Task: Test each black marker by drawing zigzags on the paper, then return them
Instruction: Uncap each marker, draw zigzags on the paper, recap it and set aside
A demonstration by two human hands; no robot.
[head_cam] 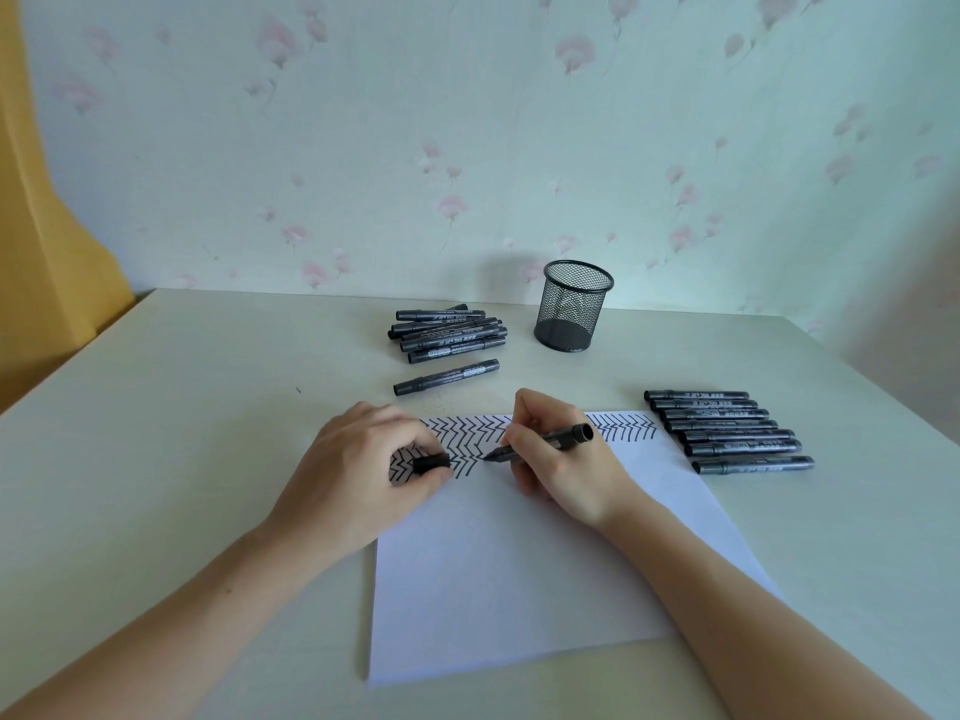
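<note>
Marker (545,443) pinched in the right hand (558,459), uncapped, tip down touching the paper (519,563) just below the band of zigzags (467,439), back end pointing up and to the right. Fingers curled round the barrel in a normal writing hold, heel of the hand resting on the sheet. Cap (431,463) pinched in the left hand (363,459), fingertips curled over it, hand sitting on the upper left corner of the paper and covering part of the drawing. Zigzags running in a strip along the far edge of the sheet, with a couple more rows at the left under the cap; lower part of the sheet blank white.

Further out: neat row of capped markers (727,428) lying side by side on the surface just off the paper's right edge, seven of them by the look of it. Loose pile of markers (447,332) behind the paper, stacked a bit messy, and one single marker (445,377) lying apart just in front of that pile. Black mesh pen cup (571,306) standing upright to the right of the pile, near the wall. Pale surface (182,433), floral wallpaper (363,122) behind, yellow curtain (31,226) at the left edge.
</note>
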